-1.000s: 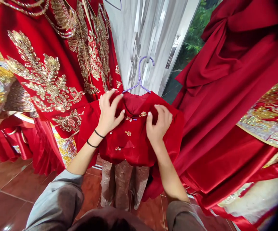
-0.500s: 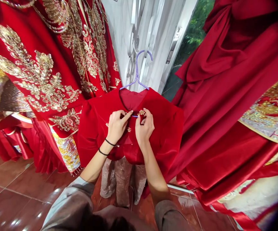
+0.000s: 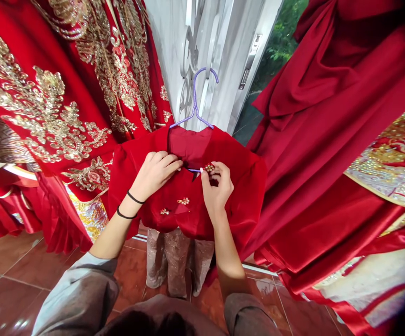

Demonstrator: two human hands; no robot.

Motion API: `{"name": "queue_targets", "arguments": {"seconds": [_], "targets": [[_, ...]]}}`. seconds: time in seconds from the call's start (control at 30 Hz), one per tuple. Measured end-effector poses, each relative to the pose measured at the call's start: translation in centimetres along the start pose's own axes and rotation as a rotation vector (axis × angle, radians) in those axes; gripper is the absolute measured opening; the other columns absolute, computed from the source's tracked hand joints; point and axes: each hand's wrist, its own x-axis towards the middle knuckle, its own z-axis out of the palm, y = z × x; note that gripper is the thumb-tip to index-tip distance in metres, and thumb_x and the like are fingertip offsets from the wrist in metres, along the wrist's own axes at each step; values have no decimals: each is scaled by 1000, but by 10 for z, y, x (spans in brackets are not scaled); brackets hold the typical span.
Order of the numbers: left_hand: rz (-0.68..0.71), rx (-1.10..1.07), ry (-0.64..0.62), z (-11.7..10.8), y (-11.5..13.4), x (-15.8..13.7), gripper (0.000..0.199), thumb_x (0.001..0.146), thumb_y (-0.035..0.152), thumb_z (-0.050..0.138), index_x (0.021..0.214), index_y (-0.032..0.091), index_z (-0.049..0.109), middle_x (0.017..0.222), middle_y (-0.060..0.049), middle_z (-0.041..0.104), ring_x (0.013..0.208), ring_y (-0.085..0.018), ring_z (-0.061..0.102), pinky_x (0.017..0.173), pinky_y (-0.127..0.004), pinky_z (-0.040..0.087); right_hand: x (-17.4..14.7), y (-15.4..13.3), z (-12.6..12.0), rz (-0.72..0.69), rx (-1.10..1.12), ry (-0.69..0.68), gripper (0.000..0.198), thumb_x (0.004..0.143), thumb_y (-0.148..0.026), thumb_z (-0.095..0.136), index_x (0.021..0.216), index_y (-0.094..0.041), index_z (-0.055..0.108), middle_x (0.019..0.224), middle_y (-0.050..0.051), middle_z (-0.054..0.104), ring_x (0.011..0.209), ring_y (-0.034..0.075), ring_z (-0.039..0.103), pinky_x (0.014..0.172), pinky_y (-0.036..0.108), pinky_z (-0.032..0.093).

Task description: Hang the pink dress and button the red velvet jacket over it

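Note:
A short red velvet jacket (image 3: 242,182) hangs on a purple hanger (image 3: 195,95), its neckline open at the front. My left hand (image 3: 156,172) is closed on the jacket's left front edge, fingers bent over the cloth and their tips partly hidden. Between thumb and fingers, my right hand (image 3: 218,186) pinches the opposite edge at a gold flower-shaped button (image 3: 209,168). The front gapes between both hands, and a strip of the hanger's bar shows there. Lower down sit another flower button (image 3: 183,201) and a similar gold ornament (image 3: 165,212).
Red gowns with gold sequin embroidery (image 3: 55,107) crowd the left side. A plain dark red gown (image 3: 314,116) hangs close on the right. Behind the hanger stands a white metal door (image 3: 219,88) with scrollwork. Reddish floor tiles (image 3: 20,275) lie below.
My left hand has moved left, away from my right hand, and its fingers now lie over the cloth. The gap at the neckline is wider. My right hand keeps its pinch.

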Motion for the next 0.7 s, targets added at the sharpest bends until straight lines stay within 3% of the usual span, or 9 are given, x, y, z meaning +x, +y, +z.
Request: {"name": "queue_targets", "arguments": {"seconds": [0.07,0.17,0.33,0.53,0.63,0.7], "targets": [[-18,11,-6,2,-2,-3,29,97,26,50,121,23,67,97,-10,67,91,-25,53,75,-39,38,1,-1,-3,-39,13,-34,26,86,-21,65,112,-21,64,97,5,70,77,12,64,66,22,56],[-46,-97,51,6,-5,-7,26,97,29,51,109,21,73,94,-10,67,90,-24,52,77,-38,42,4,-2,-5,-66,23,-167,28,90,-21,59,117,-23,67,100,5,70,80,11,65,69,22,56],[-119,-453,85,7,-3,3,31,99,31,48,118,18,69,96,-9,71,91,-21,55,83,-36,47,11,-3,-1,125,176,-298,24,88,-25,59,110,-21,67,94,4,69,75,10,64,62,19,54],[-504,-812,282,20,9,27,25,88,32,67,108,17,69,90,-6,72,81,-17,66,77,-29,50,19,-7,7,328,416,-303,20,81,-34,67,92,-20,58,76,-1,64,62,8,61,52,16,49],[-602,-916,329,34,14,35,16,83,33,70,87,18,73,86,-5,74,81,-18,67,77,-29,50,24,-7,13,370,452,-361,23,80,-37,66,93,-20,57,75,-2,64,55,7,59,50,18,52],[-638,-924,359,41,17,37,15,82,32,69,83,18,75,85,-6,74,79,-18,66,75,-29,49,27,-5,18,370,449,-404,23,81,-37,65,94,-19,57,72,-4,63,53,8,59,51,19,54]]}}
